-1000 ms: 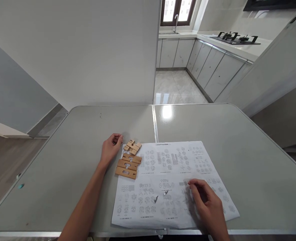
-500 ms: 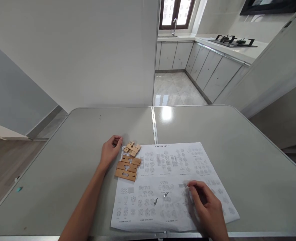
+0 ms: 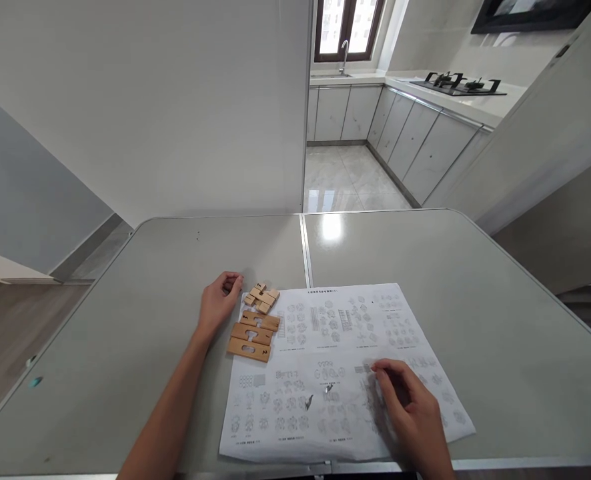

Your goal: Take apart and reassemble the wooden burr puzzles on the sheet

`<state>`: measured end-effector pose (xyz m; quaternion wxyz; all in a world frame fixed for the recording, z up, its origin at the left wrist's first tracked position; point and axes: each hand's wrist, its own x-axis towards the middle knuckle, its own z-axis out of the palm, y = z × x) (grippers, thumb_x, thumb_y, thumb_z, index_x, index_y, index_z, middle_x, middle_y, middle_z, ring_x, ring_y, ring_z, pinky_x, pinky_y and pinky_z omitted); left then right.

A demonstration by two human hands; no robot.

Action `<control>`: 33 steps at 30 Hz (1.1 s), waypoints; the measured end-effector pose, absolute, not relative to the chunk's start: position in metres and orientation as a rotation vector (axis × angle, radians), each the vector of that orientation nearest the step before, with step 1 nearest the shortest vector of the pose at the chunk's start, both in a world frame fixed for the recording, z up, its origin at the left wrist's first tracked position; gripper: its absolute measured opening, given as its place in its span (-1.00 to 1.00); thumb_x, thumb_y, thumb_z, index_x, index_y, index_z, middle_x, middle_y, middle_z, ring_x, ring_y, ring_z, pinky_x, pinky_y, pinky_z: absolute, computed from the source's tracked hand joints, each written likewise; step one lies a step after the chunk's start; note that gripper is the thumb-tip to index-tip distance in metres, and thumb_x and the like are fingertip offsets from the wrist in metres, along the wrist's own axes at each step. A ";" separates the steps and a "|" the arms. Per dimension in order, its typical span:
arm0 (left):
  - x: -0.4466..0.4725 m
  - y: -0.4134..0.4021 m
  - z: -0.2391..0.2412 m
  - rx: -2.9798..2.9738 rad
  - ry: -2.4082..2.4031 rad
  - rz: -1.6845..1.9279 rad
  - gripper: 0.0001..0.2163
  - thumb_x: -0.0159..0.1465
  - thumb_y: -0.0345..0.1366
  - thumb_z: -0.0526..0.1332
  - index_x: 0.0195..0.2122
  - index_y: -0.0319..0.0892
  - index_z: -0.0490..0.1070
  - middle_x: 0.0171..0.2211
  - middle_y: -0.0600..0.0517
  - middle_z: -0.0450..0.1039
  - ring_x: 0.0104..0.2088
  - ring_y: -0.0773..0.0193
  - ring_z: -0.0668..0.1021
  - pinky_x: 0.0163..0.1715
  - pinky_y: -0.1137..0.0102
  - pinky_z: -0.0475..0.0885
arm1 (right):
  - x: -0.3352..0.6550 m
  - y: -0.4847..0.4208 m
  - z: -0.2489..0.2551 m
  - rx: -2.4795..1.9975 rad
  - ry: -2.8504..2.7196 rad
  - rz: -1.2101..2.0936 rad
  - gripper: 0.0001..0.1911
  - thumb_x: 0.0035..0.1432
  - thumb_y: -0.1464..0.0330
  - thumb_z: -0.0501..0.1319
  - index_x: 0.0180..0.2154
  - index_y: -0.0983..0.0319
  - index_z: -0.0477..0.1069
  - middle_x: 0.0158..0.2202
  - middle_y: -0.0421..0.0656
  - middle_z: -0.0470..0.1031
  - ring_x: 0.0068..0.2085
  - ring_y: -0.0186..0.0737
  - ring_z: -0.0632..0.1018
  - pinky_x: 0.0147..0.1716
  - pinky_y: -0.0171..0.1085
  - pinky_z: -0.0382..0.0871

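Note:
A printed sheet of small diagrams (image 3: 345, 360) lies flat near the front edge of a grey table (image 3: 145, 347). Several flat wooden puzzle pieces (image 3: 255, 320) with slots and black numbers lie on its left corner. My left hand (image 3: 220, 301) rests on the table just left of those pieces, fingers curled loosely, holding nothing visible. My right hand (image 3: 408, 407) rests on the lower right part of the sheet, its forefinger tip touching a diagram and the other fingers bent.
A white wall panel (image 3: 175, 107) stands behind the table's far edge. To the right an opening shows a kitchen with cabinets (image 3: 425, 140), a sink tap (image 3: 343, 50) and a gas hob (image 3: 455, 83). A small teal object (image 3: 36, 382) lies at the table's left edge.
Both hands stay where they were. Only the camera has shifted slightly, so the whole scene sits a little lower and leftward.

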<state>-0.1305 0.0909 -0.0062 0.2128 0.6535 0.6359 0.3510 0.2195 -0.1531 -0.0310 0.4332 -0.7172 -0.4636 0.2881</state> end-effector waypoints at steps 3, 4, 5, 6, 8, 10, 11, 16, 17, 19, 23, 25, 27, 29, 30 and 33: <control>-0.132 0.092 -0.007 1.819 1.763 0.978 -0.68 0.36 0.03 0.20 -0.16 -0.11 0.57 -0.30 0.02 0.66 -0.31 0.18 0.62 -0.25 0.37 0.48 | 0.220 -0.153 -0.030 -1.765 -1.159 0.721 -0.67 0.35 0.04 0.23 -0.15 0.15 0.58 -0.14 -0.08 0.68 -0.11 -0.04 0.69 -0.15 -0.24 0.59; -0.132 0.092 -0.007 1.818 1.762 0.979 -0.68 0.36 0.03 0.21 -0.16 -0.11 0.57 -0.31 0.02 0.65 -0.31 0.18 0.62 -0.25 0.37 0.48 | 0.219 -0.153 -0.030 -1.761 -1.153 0.721 -0.66 0.35 0.04 0.23 -0.14 0.15 0.59 -0.14 -0.08 0.69 -0.11 -0.04 0.69 -0.16 -0.24 0.59; -0.132 0.091 -0.008 1.818 1.762 0.980 -0.68 0.36 0.02 0.21 -0.16 -0.11 0.57 -0.31 0.03 0.65 -0.31 0.19 0.63 -0.25 0.37 0.47 | 0.219 -0.152 -0.029 -1.757 -1.148 0.719 -0.66 0.35 0.04 0.22 -0.14 0.15 0.59 -0.14 -0.07 0.69 -0.11 -0.04 0.69 -0.17 -0.24 0.59; -0.132 0.091 -0.008 1.818 1.762 0.982 -0.69 0.36 0.02 0.21 -0.16 -0.11 0.57 -0.32 0.03 0.65 -0.31 0.18 0.63 -0.26 0.37 0.47 | 0.219 -0.152 -0.029 -1.755 -1.144 0.717 -0.66 0.35 0.04 0.22 -0.15 0.15 0.59 -0.14 -0.07 0.69 -0.11 -0.03 0.69 -0.16 -0.24 0.59; -0.132 0.090 -0.009 1.821 1.762 0.985 -0.68 0.36 0.02 0.21 -0.16 -0.11 0.57 -0.32 0.03 0.65 -0.31 0.18 0.63 -0.25 0.36 0.47 | 0.218 -0.151 -0.027 -1.753 -1.146 0.722 -0.66 0.36 0.04 0.22 -0.15 0.15 0.58 -0.14 -0.07 0.69 -0.10 -0.03 0.69 -0.15 -0.22 0.58; -0.132 0.089 -0.009 1.824 1.761 0.990 -0.68 0.35 0.03 0.20 -0.16 -0.11 0.57 -0.30 0.02 0.65 -0.29 0.17 0.63 -0.24 0.36 0.47 | 0.217 -0.151 -0.025 -1.757 -1.147 0.737 -0.67 0.36 0.05 0.21 -0.15 0.15 0.58 -0.13 -0.06 0.69 -0.09 -0.02 0.68 -0.12 -0.21 0.58; -0.132 0.088 -0.010 1.826 1.760 0.991 -0.67 0.35 0.03 0.20 -0.16 -0.11 0.57 -0.29 0.01 0.65 -0.29 0.17 0.63 -0.24 0.36 0.47 | 0.216 -0.151 -0.024 -1.761 -1.142 0.745 -0.67 0.37 0.06 0.21 -0.14 0.15 0.58 -0.12 -0.06 0.68 -0.08 -0.01 0.68 -0.11 -0.20 0.57; -0.132 0.086 -0.009 1.830 1.759 0.989 -0.66 0.36 0.04 0.19 -0.14 -0.11 0.56 -0.26 0.01 0.66 -0.27 0.17 0.63 -0.20 0.36 0.47 | 0.215 -0.151 -0.022 -1.748 -1.130 0.766 -0.67 0.38 0.07 0.20 -0.13 0.17 0.57 -0.07 -0.02 0.67 -0.06 0.02 0.66 -0.10 -0.18 0.56; -0.132 0.086 -0.009 1.831 1.762 0.986 -0.66 0.36 0.04 0.19 -0.14 -0.11 0.56 -0.25 0.00 0.66 -0.27 0.17 0.63 -0.20 0.35 0.47 | 0.215 -0.151 -0.022 -1.743 -1.132 0.767 -0.67 0.39 0.07 0.20 -0.13 0.17 0.57 -0.07 -0.02 0.67 -0.06 0.02 0.66 -0.10 -0.18 0.56; -0.132 0.086 -0.008 1.833 1.768 0.978 -0.66 0.35 0.05 0.19 -0.14 -0.11 0.56 -0.26 0.00 0.66 -0.27 0.16 0.63 -0.22 0.35 0.47 | 0.215 -0.151 -0.022 -1.734 -1.141 0.764 -0.67 0.39 0.08 0.19 -0.13 0.18 0.56 -0.08 -0.02 0.67 -0.07 0.01 0.66 -0.10 -0.17 0.56; -0.131 0.085 -0.006 1.833 1.777 0.967 -0.66 0.36 0.05 0.19 -0.15 -0.11 0.55 -0.29 0.00 0.66 -0.27 0.16 0.63 -0.23 0.36 0.46 | 0.215 -0.152 -0.021 -1.717 -1.165 0.771 -0.68 0.41 0.09 0.18 -0.13 0.17 0.56 -0.10 -0.04 0.67 -0.07 0.00 0.67 -0.11 -0.18 0.57; -0.131 0.085 -0.006 1.829 1.779 0.966 -0.65 0.35 0.06 0.19 -0.15 -0.11 0.55 -0.29 0.00 0.65 -0.27 0.16 0.63 -0.24 0.36 0.46 | 0.215 -0.153 -0.021 -1.716 -1.170 0.770 -0.68 0.41 0.08 0.19 -0.14 0.17 0.56 -0.11 -0.04 0.67 -0.09 -0.01 0.67 -0.13 -0.20 0.58; -0.131 0.085 -0.006 1.825 1.777 0.962 -0.64 0.35 0.07 0.18 -0.14 -0.11 0.55 -0.28 0.00 0.65 -0.27 0.16 0.62 -0.23 0.36 0.47 | 0.216 -0.153 -0.022 -1.719 -1.174 0.760 -0.68 0.40 0.08 0.20 -0.15 0.16 0.57 -0.13 -0.05 0.68 -0.10 -0.01 0.68 -0.15 -0.22 0.59; -0.131 0.085 -0.006 1.821 1.774 0.958 -0.65 0.35 0.06 0.18 -0.15 -0.11 0.55 -0.29 0.00 0.64 -0.27 0.16 0.63 -0.21 0.35 0.47 | 0.217 -0.153 -0.024 -1.720 -1.190 0.750 -0.68 0.39 0.07 0.21 -0.16 0.15 0.58 -0.15 -0.06 0.68 -0.11 -0.01 0.68 -0.17 -0.23 0.60; -0.131 0.085 -0.005 1.819 1.775 0.956 -0.66 0.35 0.05 0.18 -0.15 -0.11 0.55 -0.29 0.00 0.64 -0.27 0.16 0.63 -0.20 0.35 0.48 | 0.218 -0.153 -0.026 -1.722 -1.198 0.747 -0.68 0.38 0.07 0.21 -0.16 0.15 0.58 -0.15 -0.06 0.69 -0.12 -0.02 0.69 -0.18 -0.24 0.60; -0.131 0.085 -0.004 1.814 1.782 0.948 -0.67 0.35 0.03 0.19 -0.16 -0.11 0.55 -0.29 0.00 0.64 -0.27 0.15 0.63 -0.20 0.34 0.49 | 0.220 -0.152 -0.028 -1.726 -1.211 0.732 -0.67 0.37 0.06 0.23 -0.17 0.15 0.59 -0.16 -0.06 0.69 -0.13 -0.01 0.70 -0.20 -0.24 0.62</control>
